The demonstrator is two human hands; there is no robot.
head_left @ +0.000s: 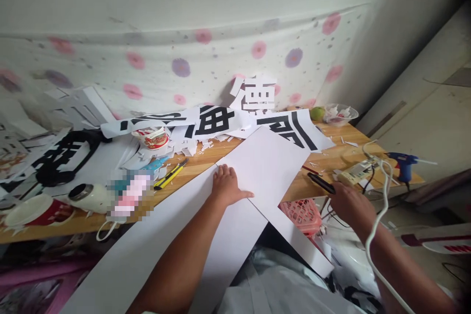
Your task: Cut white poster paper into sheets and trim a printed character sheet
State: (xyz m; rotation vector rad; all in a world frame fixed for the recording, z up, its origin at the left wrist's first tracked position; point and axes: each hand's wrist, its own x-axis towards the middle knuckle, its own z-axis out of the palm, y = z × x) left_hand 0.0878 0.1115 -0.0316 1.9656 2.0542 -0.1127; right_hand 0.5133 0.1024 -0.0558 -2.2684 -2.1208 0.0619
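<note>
My left hand (227, 186) lies flat, fingers apart, on a large white sheet (268, 162) that covers the front of the wooden table (331, 157). A second long white sheet (147, 250) lies under it and hangs toward my lap. My right hand (349, 203) is at the table's right front edge, closed around a dark pen-like tool (321, 183) whose tip points left toward the sheet. A white cable (380, 206) crosses over my right forearm.
Paper with big black characters (215, 121) and cut scraps pile at the back. A noodle cup (152, 137), yellow utility knife (171, 174), blue glue gun (405, 163), power strip (353, 172), green fruit (317, 113), clear bowl (340, 114) and pink basket (303, 213) lie around.
</note>
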